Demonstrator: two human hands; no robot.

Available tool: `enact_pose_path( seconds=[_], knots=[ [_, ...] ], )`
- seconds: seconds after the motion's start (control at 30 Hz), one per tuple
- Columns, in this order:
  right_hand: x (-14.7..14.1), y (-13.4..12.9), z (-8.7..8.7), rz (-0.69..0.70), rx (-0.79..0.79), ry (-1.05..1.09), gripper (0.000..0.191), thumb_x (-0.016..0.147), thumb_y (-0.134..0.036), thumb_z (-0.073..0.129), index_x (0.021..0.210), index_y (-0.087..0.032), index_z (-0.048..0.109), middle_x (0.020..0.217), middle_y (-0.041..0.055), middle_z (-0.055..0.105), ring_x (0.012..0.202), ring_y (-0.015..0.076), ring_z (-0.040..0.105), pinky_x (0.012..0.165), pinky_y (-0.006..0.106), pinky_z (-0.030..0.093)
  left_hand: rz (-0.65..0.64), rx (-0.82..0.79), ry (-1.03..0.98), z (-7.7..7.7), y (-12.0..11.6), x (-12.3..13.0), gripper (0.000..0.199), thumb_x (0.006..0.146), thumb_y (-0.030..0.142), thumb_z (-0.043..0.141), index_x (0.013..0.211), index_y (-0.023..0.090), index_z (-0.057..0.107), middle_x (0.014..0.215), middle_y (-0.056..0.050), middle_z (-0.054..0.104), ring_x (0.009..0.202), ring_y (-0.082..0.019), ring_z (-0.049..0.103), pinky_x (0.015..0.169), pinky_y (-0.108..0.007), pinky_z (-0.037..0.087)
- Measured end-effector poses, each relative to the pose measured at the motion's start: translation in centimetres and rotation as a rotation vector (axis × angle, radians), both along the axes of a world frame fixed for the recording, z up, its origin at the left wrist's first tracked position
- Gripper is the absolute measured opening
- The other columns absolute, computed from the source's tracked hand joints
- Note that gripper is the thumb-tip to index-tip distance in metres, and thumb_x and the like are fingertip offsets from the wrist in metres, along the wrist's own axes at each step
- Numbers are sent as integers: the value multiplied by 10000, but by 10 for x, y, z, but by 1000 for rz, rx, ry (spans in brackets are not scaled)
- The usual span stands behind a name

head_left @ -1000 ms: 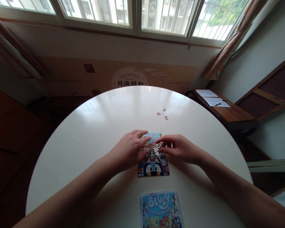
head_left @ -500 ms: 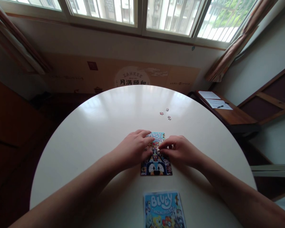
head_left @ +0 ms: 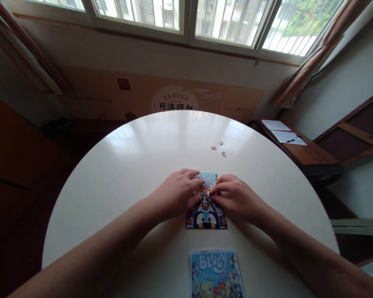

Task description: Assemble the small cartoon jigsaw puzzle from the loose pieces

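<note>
A colourful jigsaw puzzle (head_left: 207,219) with a blue dog's face lies flat on the white round table (head_left: 96,178). My left hand (head_left: 182,192) rests over the puzzle's left side, fingers apart. On its right side is my right hand (head_left: 233,196), thumb and fingertips pinched together at the surface; whatever is between them is too small to make out. Nearer the front edge lies a matching picture card (head_left: 216,273) marked BLUEY. Beyond the puzzle are loose pieces: a reddish one (head_left: 213,147), another (head_left: 221,143) and more (head_left: 224,154).
To the right stands a wooden chair or bench (head_left: 317,151) with papers (head_left: 287,137) and a pen on it. Behind the table are a printed cardboard panel (head_left: 136,97) and barred windows, with curtains (head_left: 311,66) at the sides.
The view has shifted slightly. My right hand's fingers have moved a little on the puzzle's right side. My left hand keeps its place.
</note>
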State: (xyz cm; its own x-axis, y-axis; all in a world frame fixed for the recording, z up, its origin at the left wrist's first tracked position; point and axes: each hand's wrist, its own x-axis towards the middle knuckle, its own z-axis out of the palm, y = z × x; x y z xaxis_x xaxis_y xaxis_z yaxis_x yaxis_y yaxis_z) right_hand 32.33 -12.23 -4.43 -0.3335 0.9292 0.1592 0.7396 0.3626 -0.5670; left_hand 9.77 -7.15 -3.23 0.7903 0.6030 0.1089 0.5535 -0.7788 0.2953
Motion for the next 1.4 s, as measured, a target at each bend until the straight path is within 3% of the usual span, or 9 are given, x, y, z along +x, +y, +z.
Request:
enact_pose_path(
  seconds=[0.33,0.57,0.8,1.0,1.23,1.4],
  knots=[
    [3,1,1,-10,-3,25,112,870,-238,692,841,-278,793,848,28,737,864,208,636,815,380,502,-6,15,-11,-1,1,-1,318,923,321,627,1227,239,671,1358,-115,629,1238,-318,577,1042,-510,476],
    [35,19,7,-331,259,317,164,905,-329,640,926,-232,771,925,68,749,866,220,634,767,379,487,-9,-6,-23,2,2,-2,324,927,289,636,1247,279,690,1396,-96,616,1274,-308,563,1073,-512,459],
    [52,39,-12,-492,249,478,220,868,-371,637,962,-218,765,1060,81,735,974,242,653,816,386,481,-101,44,13,1,-1,0,367,887,194,671,1208,362,728,1443,-71,588,1310,-308,543,1072,-529,458],
    [60,56,-35,-608,244,493,287,831,-345,626,1041,-201,758,1101,88,739,1024,251,633,947,441,468,-156,77,45,-2,-2,2,321,940,279,640,1210,431,723,1470,-46,573,1353,-314,510,1091,-544,428],
    [68,64,-45,-605,331,425,258,797,-234,615,1014,-215,753,1070,53,737,1048,230,649,1031,456,448,-183,75,29,-2,-5,9,249,961,329,622,1170,364,752,1488,-62,555,1370,-318,494,1122,-548,389],
    [75,68,-50,-572,342,440,244,810,-174,599,1005,-233,732,1067,39,724,1045,223,652,1043,468,457,-226,112,53,-2,-8,10,302,941,310,633,1230,326,720,1507,-69,531,1382,-312,476,1147,-519,370]
  ],
)
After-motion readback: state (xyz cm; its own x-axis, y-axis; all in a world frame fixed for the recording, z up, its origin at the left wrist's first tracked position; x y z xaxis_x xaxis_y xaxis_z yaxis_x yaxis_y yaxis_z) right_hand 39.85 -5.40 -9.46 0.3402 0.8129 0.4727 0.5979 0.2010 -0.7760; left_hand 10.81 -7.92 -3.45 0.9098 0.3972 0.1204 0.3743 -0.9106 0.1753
